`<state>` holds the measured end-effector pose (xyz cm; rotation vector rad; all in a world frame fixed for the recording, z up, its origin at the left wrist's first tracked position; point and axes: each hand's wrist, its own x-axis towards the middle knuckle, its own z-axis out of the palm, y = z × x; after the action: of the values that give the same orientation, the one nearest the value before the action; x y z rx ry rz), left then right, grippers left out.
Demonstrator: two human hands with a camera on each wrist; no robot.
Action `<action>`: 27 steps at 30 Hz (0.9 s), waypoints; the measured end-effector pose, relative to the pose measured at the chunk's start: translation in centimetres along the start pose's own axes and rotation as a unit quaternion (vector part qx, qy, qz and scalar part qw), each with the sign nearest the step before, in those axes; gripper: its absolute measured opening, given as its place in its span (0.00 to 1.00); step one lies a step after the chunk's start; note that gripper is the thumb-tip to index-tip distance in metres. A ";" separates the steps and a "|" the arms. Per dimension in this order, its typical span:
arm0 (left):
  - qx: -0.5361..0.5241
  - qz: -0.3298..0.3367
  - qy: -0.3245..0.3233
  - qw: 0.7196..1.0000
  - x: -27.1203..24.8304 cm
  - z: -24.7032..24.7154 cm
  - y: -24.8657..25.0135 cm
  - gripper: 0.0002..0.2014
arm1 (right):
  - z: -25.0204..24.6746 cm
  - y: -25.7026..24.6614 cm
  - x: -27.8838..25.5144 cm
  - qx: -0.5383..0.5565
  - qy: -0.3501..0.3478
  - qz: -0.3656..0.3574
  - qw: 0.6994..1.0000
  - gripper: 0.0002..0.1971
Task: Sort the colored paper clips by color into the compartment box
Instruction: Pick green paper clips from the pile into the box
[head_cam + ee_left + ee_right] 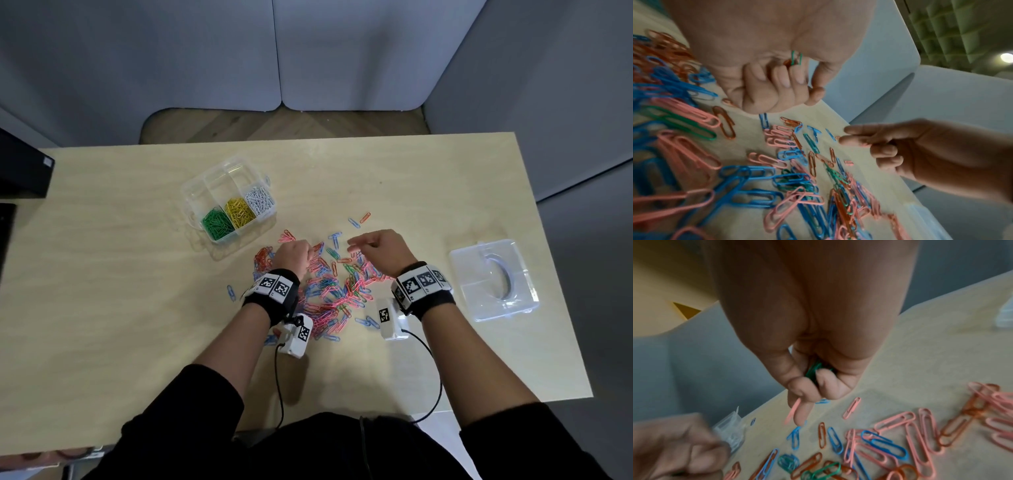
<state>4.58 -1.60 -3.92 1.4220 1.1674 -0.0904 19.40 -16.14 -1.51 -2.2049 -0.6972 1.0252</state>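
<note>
A mixed pile of pink, blue, orange and green paper clips (329, 291) lies on the table in front of me. The clear compartment box (198, 185) stands to the far left; three of its near cells hold green clips (215, 222), yellow clips (239, 212) and white clips (260, 200). Over the pile's left part, my left hand (308, 253) is curled into a fist and grips green clips (796, 59) in its palm. My right hand (359, 245) hovers over the pile's far right. Its curled fingers hold a bunch of green clips (816, 369), and its forefinger (801, 412) points down at the table.
The box's clear lid (493, 279) lies at the table's right edge. Stray clips (359, 219) lie beyond the pile, and a blue clip (231, 293) lies to its left. A dark object (24, 168) sits at the far left corner. Grey partitions stand behind the table.
</note>
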 end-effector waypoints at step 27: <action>0.266 0.185 -0.025 0.946 -0.1 0.2 0.3 0.11 | 4.5 1.9 -1.6 -0.189 0.045 -0.033 0.980 0.04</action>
<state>4.82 -1.70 -3.74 2.0831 0.8432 -0.1867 15.29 -17.18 -4.43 -2.5125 -0.9827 0.8042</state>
